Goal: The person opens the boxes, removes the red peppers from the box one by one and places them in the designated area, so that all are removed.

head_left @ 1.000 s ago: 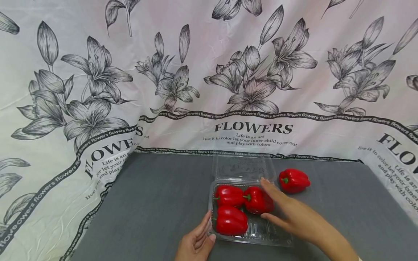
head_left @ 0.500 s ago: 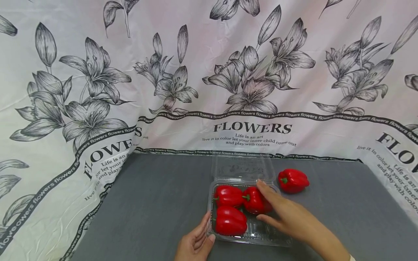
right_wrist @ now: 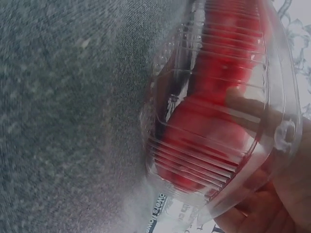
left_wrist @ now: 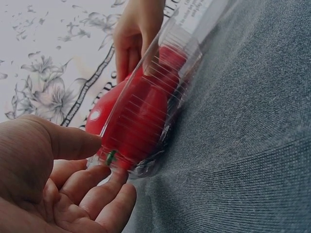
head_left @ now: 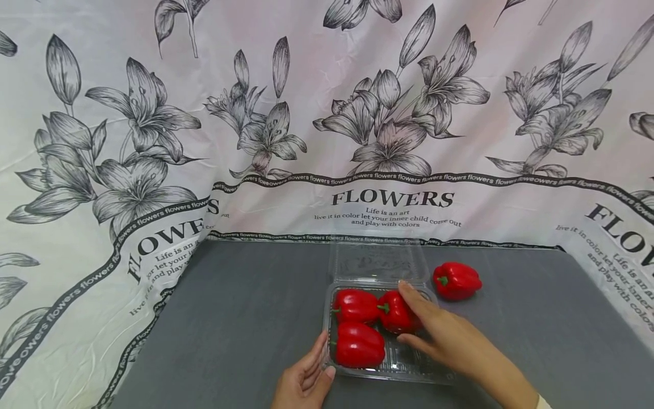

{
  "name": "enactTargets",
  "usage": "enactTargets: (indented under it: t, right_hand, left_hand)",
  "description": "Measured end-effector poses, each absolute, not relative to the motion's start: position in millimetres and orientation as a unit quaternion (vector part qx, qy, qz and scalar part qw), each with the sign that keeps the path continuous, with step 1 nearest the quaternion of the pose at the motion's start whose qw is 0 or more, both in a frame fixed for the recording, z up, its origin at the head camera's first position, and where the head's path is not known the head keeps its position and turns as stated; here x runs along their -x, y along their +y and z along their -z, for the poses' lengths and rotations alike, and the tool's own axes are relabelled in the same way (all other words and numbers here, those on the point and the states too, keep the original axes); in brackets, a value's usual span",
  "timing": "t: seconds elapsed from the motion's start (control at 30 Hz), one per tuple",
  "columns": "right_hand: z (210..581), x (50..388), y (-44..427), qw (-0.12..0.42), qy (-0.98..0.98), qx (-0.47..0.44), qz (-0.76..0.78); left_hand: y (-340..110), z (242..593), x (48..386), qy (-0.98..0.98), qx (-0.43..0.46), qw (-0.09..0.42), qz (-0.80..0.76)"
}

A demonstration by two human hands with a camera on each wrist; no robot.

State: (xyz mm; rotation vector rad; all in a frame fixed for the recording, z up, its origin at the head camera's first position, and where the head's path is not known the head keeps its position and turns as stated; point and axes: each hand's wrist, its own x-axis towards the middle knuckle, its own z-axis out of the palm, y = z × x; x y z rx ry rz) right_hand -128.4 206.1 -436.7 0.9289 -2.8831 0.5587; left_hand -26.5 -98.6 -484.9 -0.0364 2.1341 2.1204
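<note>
A clear plastic clamshell container (head_left: 419,366) lies with its lid tilted back, and three red bell peppers are inside. Two peppers, the back one (head_left: 356,305) and the front one (head_left: 359,345), fill its left side. My left hand (head_left: 304,379) holds the container's front left corner, thumb at the rim and fingers by the side wall (left_wrist: 124,167). My right hand (head_left: 449,338) reaches in from the right and grips the third bell pepper (head_left: 394,313), thumb on the near side and fingers on the far side. The hand partly hides this pepper.
Another red bell pepper (head_left: 457,280) lies on the grey tabletop (head_left: 245,307), right of the transparent lid (head_left: 378,264). Behind the table hangs a white curtain (head_left: 286,210) printed with flowers and lettering.
My right hand has shifted a little left, farther over the third pepper. My left hand stays at the container's corner, and the whole head view has drifted slightly.
</note>
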Motion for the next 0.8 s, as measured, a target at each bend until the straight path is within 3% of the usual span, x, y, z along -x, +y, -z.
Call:
enactTargets:
  t: [0.8]
  right_hand:
    - [442.7,131.9,198.3,0.066,-0.939,-0.289,-0.174]
  left_hand:
    - [-98.3,484.5,27.2,0.706,0.018,0.066,-0.705]
